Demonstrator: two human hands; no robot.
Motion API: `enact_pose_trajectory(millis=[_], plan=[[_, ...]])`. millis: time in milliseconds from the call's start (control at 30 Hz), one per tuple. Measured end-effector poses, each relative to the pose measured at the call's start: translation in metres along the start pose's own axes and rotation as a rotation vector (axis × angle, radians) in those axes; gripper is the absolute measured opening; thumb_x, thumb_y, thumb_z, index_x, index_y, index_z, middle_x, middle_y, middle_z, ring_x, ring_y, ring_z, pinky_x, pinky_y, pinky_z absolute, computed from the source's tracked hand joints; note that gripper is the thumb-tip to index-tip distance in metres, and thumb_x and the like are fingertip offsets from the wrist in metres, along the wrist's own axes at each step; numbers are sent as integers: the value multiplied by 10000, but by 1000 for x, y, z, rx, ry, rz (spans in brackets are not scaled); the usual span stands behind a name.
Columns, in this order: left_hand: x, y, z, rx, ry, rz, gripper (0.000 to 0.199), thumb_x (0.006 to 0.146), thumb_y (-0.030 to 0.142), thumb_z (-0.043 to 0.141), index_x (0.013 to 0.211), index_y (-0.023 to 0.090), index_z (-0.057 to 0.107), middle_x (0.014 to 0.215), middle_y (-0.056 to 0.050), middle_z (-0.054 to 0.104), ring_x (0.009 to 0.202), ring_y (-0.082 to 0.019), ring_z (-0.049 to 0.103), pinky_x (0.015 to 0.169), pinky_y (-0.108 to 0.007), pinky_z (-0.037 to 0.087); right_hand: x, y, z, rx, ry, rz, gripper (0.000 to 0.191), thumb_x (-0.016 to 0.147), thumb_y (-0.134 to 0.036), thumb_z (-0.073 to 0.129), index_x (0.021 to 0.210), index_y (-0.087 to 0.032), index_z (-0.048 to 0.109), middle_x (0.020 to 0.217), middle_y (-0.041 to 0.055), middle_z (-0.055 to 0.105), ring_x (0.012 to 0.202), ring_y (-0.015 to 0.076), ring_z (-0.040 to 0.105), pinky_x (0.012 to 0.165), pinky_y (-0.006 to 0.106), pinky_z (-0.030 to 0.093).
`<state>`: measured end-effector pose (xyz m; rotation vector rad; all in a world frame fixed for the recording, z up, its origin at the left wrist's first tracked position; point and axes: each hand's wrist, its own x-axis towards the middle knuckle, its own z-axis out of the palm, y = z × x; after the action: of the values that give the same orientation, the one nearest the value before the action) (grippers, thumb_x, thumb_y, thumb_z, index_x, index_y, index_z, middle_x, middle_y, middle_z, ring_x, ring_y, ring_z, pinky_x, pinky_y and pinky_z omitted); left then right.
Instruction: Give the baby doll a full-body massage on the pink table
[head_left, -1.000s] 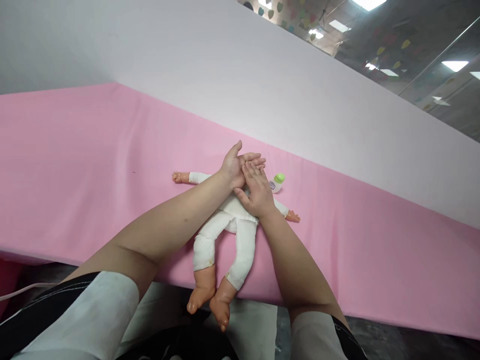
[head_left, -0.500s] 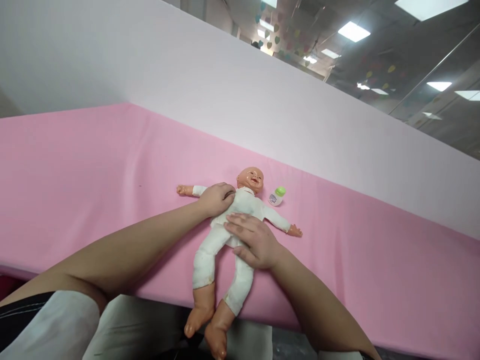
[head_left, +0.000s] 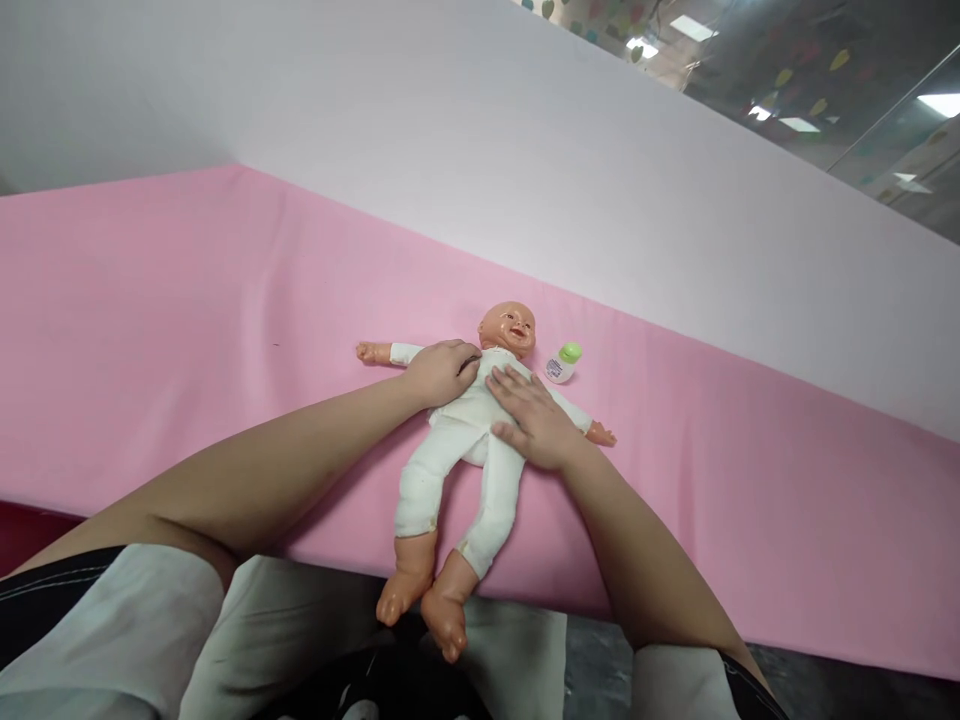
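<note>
The doll (head_left: 457, 432) looked light and soft, best held round its torso (head_left: 474, 402), where the left hand (head_left: 441, 373) curled, grip unclear, and the right hand (head_left: 537, 420) spread its fingers.

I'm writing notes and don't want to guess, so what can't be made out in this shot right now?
- Head view, hidden: the palm of the left hand, behind the hand's own back.
- Head view, hidden: the part of the doll under the right hand.
- Head view, too small: the print on the bottle.
- Head view, cut off: the pink cover, by the left and right picture edges.
</note>
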<state>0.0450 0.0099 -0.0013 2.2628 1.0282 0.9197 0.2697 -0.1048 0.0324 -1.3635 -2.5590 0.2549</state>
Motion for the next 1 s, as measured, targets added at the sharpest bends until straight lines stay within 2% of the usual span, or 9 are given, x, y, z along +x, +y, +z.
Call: enact_pose_trajectory(millis=[100, 200, 367, 500, 600, 667, 733, 833, 1000], plan=[[1, 2, -1, -44, 8, -12, 315, 925, 409, 576, 1104, 250, 780, 1194, -130, 749, 1161, -378, 667, 1140, -521, 436, 2, 20, 0, 17, 92, 117, 629, 1105, -489, 417, 1673, -222, 382, 1760, 105, 307, 1658, 308, 254, 1338, 607, 255], [0, 7, -4, -98, 36, -17, 263, 898, 411, 610, 1013, 258, 790, 1142, -123, 754, 1148, -377, 668, 1148, -523, 430, 2, 29, 2, 32, 163, 238, 586, 1098, -391, 397, 1653, -208, 421, 1699, 103, 444, 1579, 298, 431, 1288, 556, 392], [-19, 39, -9, -259, -18, 150, 245, 874, 464, 666, 927, 277, 815, 1014, -113, 778, 1071, -347, 706, 1115, -484, 477, 4, 31, 6, 78, 220, 327, 623, 996, -173, 422, 1605, -287, 490, 1585, 43, 599, 1409, 293, 617, 1165, 507, 530], [-44, 75, -5, -443, -300, 401, 299, 940, 501, 623, 954, 292, 837, 1004, -120, 808, 974, -315, 761, 971, -434, 577, 6, 33, 9, 81, 232, 332, 676, 938, -130, 444, 1592, -287, 508, 1571, 36, 614, 1395, 296, 624, 1169, 494, 523], [-51, 88, 1, -394, -492, 600, 314, 964, 482, 613, 1066, 270, 821, 1075, -123, 820, 1095, -328, 763, 1050, -452, 566, 6, 34, 8, 66, 229, 359, 692, 923, -114, 443, 1592, -275, 513, 1582, 33, 605, 1413, 285, 609, 1199, 470, 493], [-48, 84, 4, -283, -495, 700, 384, 981, 488, 596, 1192, 231, 789, 1195, -136, 807, 1230, -339, 721, 1168, -490, 490, 6, 33, 7, 63, 217, 367, 714, 900, -94, 450, 1591, -259, 516, 1564, 44, 622, 1386, 281, 628, 1181, 449, 505], [-40, 73, 5, -158, -455, 713, 487, 1003, 522, 570, 1335, 205, 732, 1369, -149, 743, 1365, -346, 644, 1264, -530, 380, 6, 32, 5, 79, 195, 356, 735, 889, -95, 473, 1605, -256, 495, 1539, 51, 643, 1343, 283, 655, 1151, 439, 527], [-24, 50, 3, 3, -426, 616, 634, 1024, 579, 530, 1529, 202, 595, 1587, -141, 582, 1517, -350, 497, 1318, -558, 273, 6, 32, 4, 100, 184, 348, 722, 908, -110, 480, 1616, -247, 480, 1560, 51, 625, 1373, 284, 637, 1180, 441, 508], [-6, 19, -2, 157, -342, 448, 723, 1061, 585, 424, 1619, 129, 478, 1692, -166, 431, 1599, -315, 379, 1337, -490, 256, 7, 32, 6, 102, 207, 336, 713, 908, -78, 445, 1597, -247, 514, 1577, 32, 610, 1407, 264, 617, 1222, 427, 478]])
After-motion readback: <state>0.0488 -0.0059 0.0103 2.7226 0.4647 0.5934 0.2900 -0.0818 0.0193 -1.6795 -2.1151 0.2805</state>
